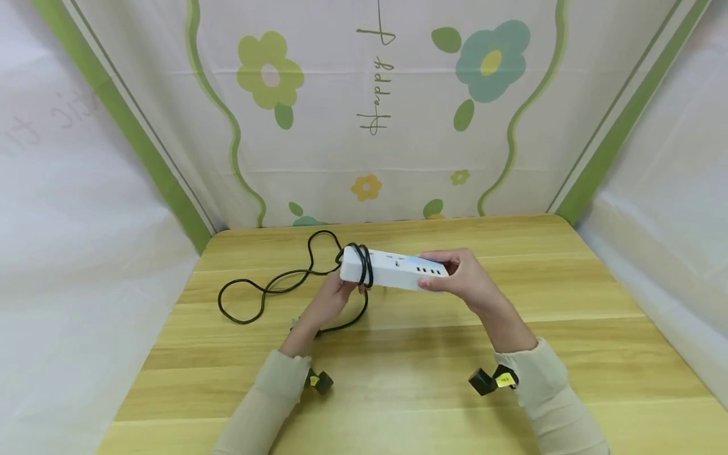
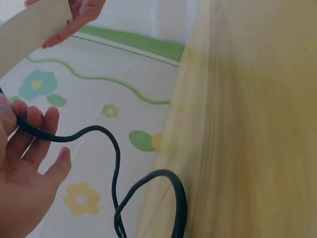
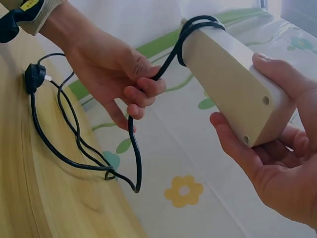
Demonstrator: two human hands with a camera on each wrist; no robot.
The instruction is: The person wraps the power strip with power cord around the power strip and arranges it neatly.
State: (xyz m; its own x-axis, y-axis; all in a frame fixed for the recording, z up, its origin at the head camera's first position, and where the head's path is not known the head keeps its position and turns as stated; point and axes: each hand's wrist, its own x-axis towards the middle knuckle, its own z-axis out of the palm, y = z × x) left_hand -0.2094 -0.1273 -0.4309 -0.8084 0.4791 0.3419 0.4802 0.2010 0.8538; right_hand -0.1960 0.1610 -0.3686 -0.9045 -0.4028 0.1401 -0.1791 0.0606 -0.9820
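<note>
A white power strip (image 1: 392,270) with sockets and several USB ports is held above the table, its black cord (image 3: 194,30) looped round the left end. My right hand (image 1: 469,281) grips the strip's right end, thumb on one side and fingers on the other. Below the wrapped end, my left hand (image 3: 116,69) pinches the cord between thumb and fingers. From there the loose cord (image 2: 106,133) hangs down to the table. The plug (image 3: 34,78) lies on the tabletop; in the head view my left wrist mostly hides it.
Loops of slack cord (image 1: 241,321) spread over the wooden table (image 1: 569,303) to the left. A flowered cloth (image 1: 324,126) hangs behind the table's back edge, and white sheets (image 1: 85,265) hang at both sides. Each wrist carries a small black camera (image 1: 483,382).
</note>
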